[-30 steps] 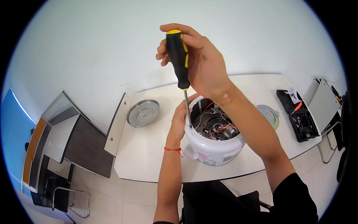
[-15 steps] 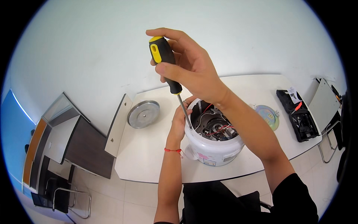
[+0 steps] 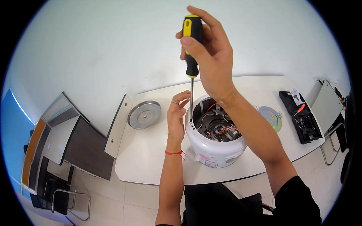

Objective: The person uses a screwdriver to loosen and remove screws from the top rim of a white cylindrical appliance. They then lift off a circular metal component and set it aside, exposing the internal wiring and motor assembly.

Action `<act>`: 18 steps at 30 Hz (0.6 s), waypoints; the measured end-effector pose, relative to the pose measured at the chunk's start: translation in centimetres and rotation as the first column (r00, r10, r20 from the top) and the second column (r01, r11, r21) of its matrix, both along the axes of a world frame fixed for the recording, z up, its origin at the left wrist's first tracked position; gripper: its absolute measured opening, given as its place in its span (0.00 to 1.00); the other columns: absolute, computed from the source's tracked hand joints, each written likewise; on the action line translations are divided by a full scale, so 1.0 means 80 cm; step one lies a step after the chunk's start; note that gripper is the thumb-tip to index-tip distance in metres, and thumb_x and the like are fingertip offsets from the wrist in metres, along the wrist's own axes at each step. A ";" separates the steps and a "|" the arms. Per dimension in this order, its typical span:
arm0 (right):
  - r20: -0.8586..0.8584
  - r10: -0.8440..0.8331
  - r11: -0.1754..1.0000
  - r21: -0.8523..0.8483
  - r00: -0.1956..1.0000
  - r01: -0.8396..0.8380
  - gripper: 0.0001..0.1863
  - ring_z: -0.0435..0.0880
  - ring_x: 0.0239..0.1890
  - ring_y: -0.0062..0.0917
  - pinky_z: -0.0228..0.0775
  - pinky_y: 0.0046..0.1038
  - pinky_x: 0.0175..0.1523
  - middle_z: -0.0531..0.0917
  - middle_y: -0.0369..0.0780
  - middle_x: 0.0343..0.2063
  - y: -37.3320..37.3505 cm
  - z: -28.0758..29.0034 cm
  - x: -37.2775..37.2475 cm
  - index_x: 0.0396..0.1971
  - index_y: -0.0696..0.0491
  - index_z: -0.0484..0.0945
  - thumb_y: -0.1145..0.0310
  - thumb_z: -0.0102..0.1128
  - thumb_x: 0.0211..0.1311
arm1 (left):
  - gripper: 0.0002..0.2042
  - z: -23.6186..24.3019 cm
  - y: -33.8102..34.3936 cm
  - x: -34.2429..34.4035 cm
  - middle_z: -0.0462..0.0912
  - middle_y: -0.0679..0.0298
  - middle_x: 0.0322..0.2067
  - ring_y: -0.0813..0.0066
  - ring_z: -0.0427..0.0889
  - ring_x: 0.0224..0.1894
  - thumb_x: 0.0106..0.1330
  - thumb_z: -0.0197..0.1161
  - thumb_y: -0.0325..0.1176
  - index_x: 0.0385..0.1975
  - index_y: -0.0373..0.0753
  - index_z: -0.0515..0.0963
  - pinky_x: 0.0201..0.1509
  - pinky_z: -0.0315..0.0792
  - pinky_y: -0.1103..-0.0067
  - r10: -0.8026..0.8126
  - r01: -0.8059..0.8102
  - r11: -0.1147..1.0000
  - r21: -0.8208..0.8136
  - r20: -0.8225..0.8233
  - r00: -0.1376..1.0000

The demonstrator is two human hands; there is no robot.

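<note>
My right hand (image 3: 213,52) is wrapped round the black and yellow handle of a screwdriver (image 3: 192,64), which stands nearly upright. Its shaft comes down onto the rim of a white rice cooker body (image 3: 218,150) with a pink flower print, where small dark holes show. Inside the cooker body lie wires and metal parts. Just left of the rim, my left hand (image 3: 176,116) is raised with its fingers loosely bent and apart, holding nothing that shows. A ring and a red cord bracelet are on that hand and wrist.
On the white table (image 3: 147,162), a round metal lid-like disc (image 3: 144,115) lies left of the cooker. To its right are a yellowish metal plate (image 3: 270,117), partly behind my forearm, and an open black tool case (image 3: 301,120) with a red-handled tool. A wall stands behind.
My right hand and the screwdriver have moved up and right, from tilted to nearly upright, the tip shifting along the rim. My left hand has drawn off the rim, its fingers loosening.
</note>
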State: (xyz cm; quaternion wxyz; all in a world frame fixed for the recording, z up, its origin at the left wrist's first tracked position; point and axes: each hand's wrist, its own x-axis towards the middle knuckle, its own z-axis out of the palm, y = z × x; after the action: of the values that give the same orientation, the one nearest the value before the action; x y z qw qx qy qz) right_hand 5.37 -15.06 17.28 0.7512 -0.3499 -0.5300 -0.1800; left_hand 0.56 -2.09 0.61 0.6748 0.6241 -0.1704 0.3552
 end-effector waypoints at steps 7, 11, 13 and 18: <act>0.046 -0.125 0.985 0.123 0.991 0.119 0.29 0.77 0.27 0.17 0.73 0.20 0.34 0.83 0.42 0.40 0.005 -0.004 0.012 0.72 0.55 0.67 0.70 0.61 0.74 | 0.14 0.002 0.019 -0.013 0.85 0.57 0.44 0.58 0.76 0.62 0.66 0.62 0.43 0.31 0.36 0.82 0.68 0.66 0.63 0.031 -0.068 0.985 0.158 0.226 0.974; -0.009 -0.119 0.988 0.099 0.993 0.119 0.28 0.77 0.30 0.16 0.73 0.20 0.37 0.83 0.41 0.41 -0.004 -0.003 0.005 0.72 0.53 0.69 0.72 0.60 0.73 | 0.04 0.014 0.013 -0.021 0.88 0.64 0.36 0.59 0.82 0.54 0.55 0.74 0.24 0.28 0.38 0.86 0.59 0.75 0.66 0.130 -0.195 0.913 0.358 0.198 0.972; 0.015 -0.138 0.983 0.121 0.990 0.135 0.28 0.76 0.30 0.15 0.71 0.19 0.36 0.82 0.41 0.40 -0.006 -0.003 0.010 0.72 0.53 0.68 0.73 0.58 0.74 | 0.05 0.019 0.007 -0.021 0.88 0.64 0.37 0.60 0.83 0.54 0.54 0.76 0.24 0.29 0.38 0.87 0.59 0.76 0.66 0.132 -0.203 0.892 0.405 0.196 0.972; -0.025 -0.140 0.976 0.163 0.990 0.142 0.27 0.75 0.29 0.13 0.70 0.19 0.34 0.81 0.41 0.39 -0.002 -0.004 0.011 0.71 0.54 0.68 0.75 0.56 0.74 | 0.07 0.015 0.008 -0.021 0.88 0.64 0.39 0.61 0.84 0.54 0.53 0.76 0.22 0.31 0.37 0.89 0.58 0.77 0.68 0.090 -0.153 0.904 0.399 0.173 0.981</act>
State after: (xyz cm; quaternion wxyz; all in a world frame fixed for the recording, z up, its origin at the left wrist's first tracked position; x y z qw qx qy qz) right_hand 6.21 -15.22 16.98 0.7663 -0.3247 -0.4821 -0.2737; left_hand -1.12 -1.43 1.81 0.4905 0.7325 -0.2523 0.3990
